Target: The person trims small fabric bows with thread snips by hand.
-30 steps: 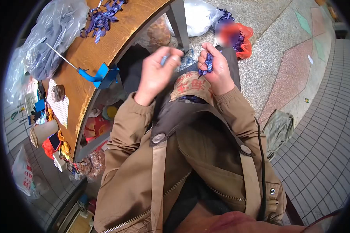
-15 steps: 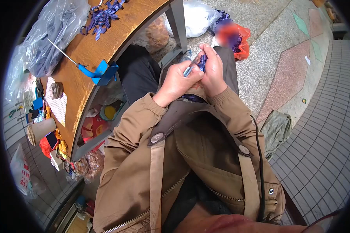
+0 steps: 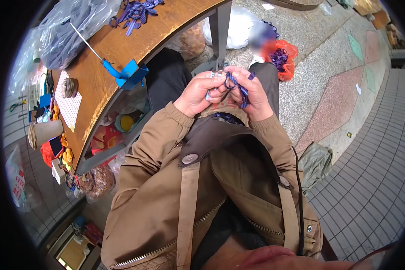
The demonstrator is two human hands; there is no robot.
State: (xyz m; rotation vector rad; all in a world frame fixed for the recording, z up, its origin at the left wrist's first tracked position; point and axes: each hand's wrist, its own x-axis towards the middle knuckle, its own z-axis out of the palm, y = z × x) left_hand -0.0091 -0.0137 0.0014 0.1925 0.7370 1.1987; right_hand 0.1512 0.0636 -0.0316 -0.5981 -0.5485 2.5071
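In the head view, my left hand (image 3: 198, 93) is closed around a slim metal tool (image 3: 208, 95) with light blue on its handle; the fingers hide most of it, so its kind is unclear. Beside it, my right hand (image 3: 253, 95) grips a looped blue-and-purple striped ribbon (image 3: 243, 92). The fingertips of both hands meet at the ribbon's loop, above my lap. More dark striped fabric (image 3: 227, 118) lies in my lap below the hands.
On the wooden table (image 3: 166, 24) at left lie a pile of striped ribbons (image 3: 137, 12), a clear plastic bag (image 3: 72, 38) and a blue metal fixture (image 3: 129, 74). A red bag (image 3: 290, 49) holding purple ribbons and a white bag (image 3: 238, 29) stand on the floor ahead.
My hands have turned and drawn slightly apart, bringing the ribbon's loop into view between the fingertips. The tool is now more hidden in my left hand. The view has shifted a little.
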